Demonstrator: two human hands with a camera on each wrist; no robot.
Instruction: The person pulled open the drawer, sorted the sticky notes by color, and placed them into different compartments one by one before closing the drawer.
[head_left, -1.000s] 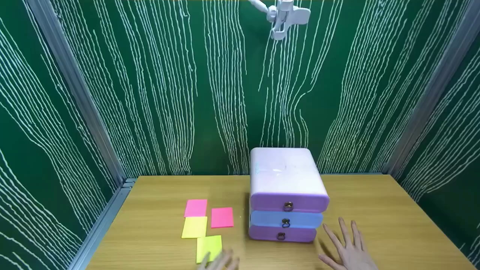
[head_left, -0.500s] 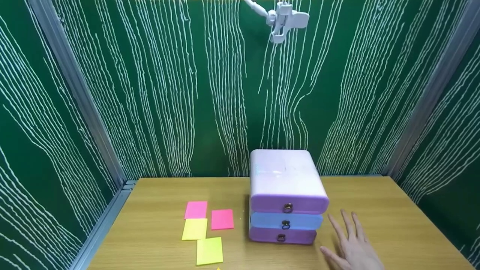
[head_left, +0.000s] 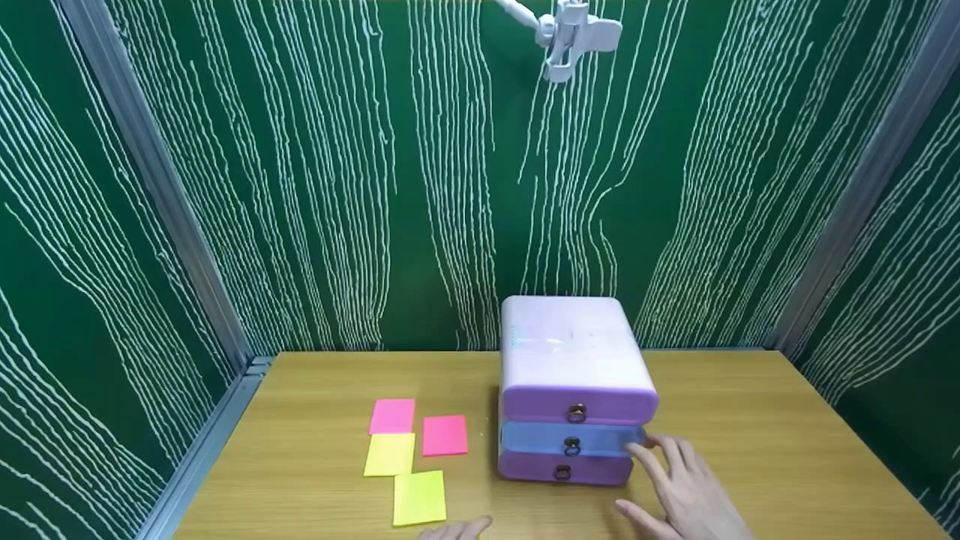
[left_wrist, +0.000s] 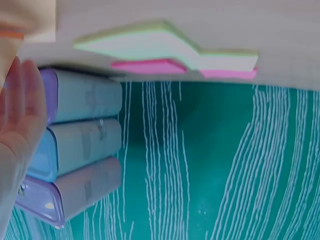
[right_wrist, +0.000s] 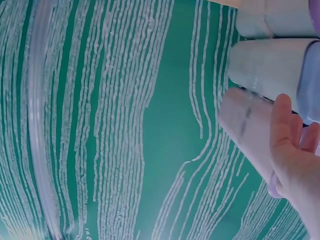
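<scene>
A drawer unit (head_left: 574,345) stands on the table with purple, blue and purple drawers, each with a ring pull. At its right side my right hand (head_left: 690,487) has bent fingers touching the right end of the blue middle drawer (head_left: 536,439); the thumb is apart. In the right wrist view that hand (right_wrist: 295,145) lies beside the drawers. My left hand (head_left: 455,530) shows only fingers at the front edge of the head view. In the left wrist view its fingers meet a pale sticky note pad (left_wrist: 30,20) with an orange edge; the thumb is hidden.
Left of the drawers lie two pink sticky notes (head_left: 445,435) and two yellow ones (head_left: 419,498) on the wooden table (head_left: 300,450). A white clamp arm (head_left: 574,37) hangs above. Green walls (head_left: 442,150) with white lines and metal posts (head_left: 165,180) enclose the table.
My left hand dropped out of the head view and is back at its lower edge, with a small yellow-orange corner beside it. My right hand moved left, its fingers bending onto the blue drawer's end.
</scene>
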